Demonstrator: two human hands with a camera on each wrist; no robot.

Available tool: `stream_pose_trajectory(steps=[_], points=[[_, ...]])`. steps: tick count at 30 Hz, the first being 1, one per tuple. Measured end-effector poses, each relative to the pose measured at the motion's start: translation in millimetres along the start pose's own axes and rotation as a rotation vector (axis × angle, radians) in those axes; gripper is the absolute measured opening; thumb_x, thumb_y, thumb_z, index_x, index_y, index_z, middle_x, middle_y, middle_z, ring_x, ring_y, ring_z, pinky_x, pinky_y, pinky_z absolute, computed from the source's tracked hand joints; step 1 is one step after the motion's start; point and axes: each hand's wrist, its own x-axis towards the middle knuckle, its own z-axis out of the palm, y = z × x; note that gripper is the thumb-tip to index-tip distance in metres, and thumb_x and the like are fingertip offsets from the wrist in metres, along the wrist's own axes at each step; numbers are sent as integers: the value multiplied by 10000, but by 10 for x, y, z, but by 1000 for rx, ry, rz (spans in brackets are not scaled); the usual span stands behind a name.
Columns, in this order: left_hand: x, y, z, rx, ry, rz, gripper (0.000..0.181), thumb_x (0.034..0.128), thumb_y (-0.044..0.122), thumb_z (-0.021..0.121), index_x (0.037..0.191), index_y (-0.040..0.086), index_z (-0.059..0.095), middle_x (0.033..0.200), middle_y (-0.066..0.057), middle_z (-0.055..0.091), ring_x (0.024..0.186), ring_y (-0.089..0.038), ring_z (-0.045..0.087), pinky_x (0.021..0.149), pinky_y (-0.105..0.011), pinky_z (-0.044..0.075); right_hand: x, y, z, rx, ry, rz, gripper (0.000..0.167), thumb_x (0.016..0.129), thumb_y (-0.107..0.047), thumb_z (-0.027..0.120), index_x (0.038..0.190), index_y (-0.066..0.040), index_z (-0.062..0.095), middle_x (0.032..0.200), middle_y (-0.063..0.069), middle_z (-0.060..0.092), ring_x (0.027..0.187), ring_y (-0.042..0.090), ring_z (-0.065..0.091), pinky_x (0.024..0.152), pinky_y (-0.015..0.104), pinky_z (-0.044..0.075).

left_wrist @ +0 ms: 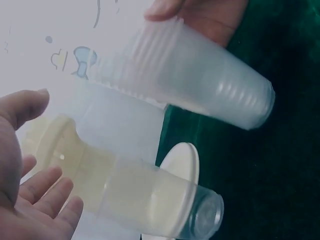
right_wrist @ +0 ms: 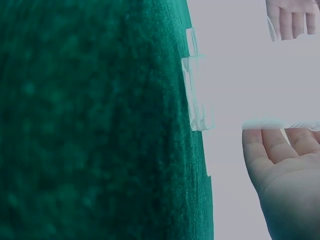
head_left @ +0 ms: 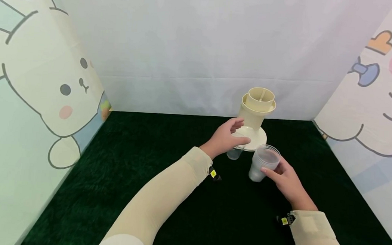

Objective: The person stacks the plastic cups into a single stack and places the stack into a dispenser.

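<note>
My right hand (head_left: 288, 182) grips a stack of clear plastic cups (head_left: 262, 164), nested in one another and slightly tilted above the table. In the left wrist view the ribbed sides of the stack show, with my thumb and fingers near its rims. A single clear plastic cup (head_left: 235, 153) stands upright on the dark green cloth. Beside it my left hand (head_left: 222, 139) hovers with relaxed, spread fingers (left_wrist: 52, 200), apart from the cup and holding nothing. The right wrist view is washed out around the stack.
Just behind the single cup stands a cream plastic holder (head_left: 252, 120) with a round base and a ring-shaped top. Dark green cloth (head_left: 190, 216) covers the table. A white curtain (head_left: 200, 44) hangs at the back, and cartoon-printed panels (head_left: 48, 109) flank both sides.
</note>
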Motion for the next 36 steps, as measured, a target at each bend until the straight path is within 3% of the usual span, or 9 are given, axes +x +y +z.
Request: stream_pose_trajectory(steps=[7,21,30,36], points=[[13,-131,-2,-10,22,-19,807,867,368,847,1546,176,457,1534,-11,505,1416,-228,452,1169,-399,368,-1,-7,-3,-18,5,23,752,1003,-422,684,1610,-169,318,1512,124,467,1317,320,510,939,189,465],[6,-390,78,-38,13,-79,939,856,282,869,1616,155,331,1549,3,464,1407,-293,456,1095,-440,440,-10,0,3,-5,6,-1,724,1012,-386,683,1604,-160,332,1508,124,469,1308,299,515,926,166,470],[-3,-508,151,40,4,-123,938,846,346,876,1600,176,345,1566,-20,451,1410,-171,447,1135,-371,401,-3,16,6,8,9,-18,703,1020,-356,679,1598,-145,339,1500,132,473,1293,263,528,929,163,475],[-6,-554,194,27,33,-154,864,857,348,866,1560,187,391,1504,-5,518,1370,-145,491,1102,-367,437,7,20,11,5,9,-24,695,1020,-354,678,1595,-152,344,1495,128,475,1281,249,533,929,171,479]])
